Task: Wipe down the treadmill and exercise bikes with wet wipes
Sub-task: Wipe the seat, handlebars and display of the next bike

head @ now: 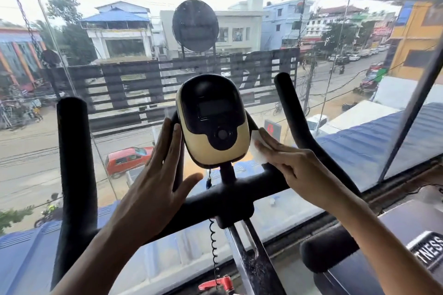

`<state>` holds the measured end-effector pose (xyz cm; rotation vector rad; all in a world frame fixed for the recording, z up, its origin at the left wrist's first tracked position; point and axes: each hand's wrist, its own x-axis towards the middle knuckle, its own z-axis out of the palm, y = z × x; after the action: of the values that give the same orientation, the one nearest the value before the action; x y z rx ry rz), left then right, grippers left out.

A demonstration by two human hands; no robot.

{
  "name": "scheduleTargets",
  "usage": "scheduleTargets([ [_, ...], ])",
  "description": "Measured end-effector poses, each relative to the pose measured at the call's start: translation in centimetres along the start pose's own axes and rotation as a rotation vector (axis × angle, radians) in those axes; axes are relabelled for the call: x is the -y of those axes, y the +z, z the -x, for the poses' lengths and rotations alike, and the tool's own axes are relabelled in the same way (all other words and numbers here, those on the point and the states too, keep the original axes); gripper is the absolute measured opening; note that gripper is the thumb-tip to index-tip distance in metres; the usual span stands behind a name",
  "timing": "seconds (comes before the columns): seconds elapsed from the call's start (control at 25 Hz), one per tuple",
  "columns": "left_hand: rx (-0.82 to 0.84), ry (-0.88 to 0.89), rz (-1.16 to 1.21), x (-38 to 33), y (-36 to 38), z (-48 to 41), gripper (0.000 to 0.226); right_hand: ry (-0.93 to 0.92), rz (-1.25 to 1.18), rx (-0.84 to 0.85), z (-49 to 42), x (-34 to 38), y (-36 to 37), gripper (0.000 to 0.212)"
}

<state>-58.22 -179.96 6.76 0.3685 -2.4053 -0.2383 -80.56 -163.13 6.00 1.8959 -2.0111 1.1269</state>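
While the right hand lays its fingers, straight and close together, flat on the wipe, the wipe is pressed to the right edge of the console, its white upper corner showing past them. The left hand rests against the console's left side, fingers straight and slightly apart, thumb spread toward the handlebar. Part of the wipe is hidden under the right fingers, the right thumb cannot be made out, and the stem is cut off at the lower edge.
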Motion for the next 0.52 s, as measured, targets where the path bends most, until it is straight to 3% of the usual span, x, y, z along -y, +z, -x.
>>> scheduleTargets([
  [0.16,0.033,-0.028,0.015,-0.1,-0.1,0.0,0.087,0.001,-0.034,-0.133,-5.1,1.2,0.8,0.044],
  [0.36,0.067,-0.031,0.034,-0.2,-0.3,0.2,0.086,-0.007,-0.063,-0.119,-5.0,0.6,0.6,0.043],
  [0.44,0.077,-0.033,0.033,-0.1,-0.4,0.2,0.084,-0.001,-0.01,-0.071,-1.5,0.3,0.8,0.051],
  [0.52,0.08,-0.033,0.043,0.0,-0.3,0.3,0.084,0.032,0.154,-0.021,2.0,0.4,1.2,0.074],
])
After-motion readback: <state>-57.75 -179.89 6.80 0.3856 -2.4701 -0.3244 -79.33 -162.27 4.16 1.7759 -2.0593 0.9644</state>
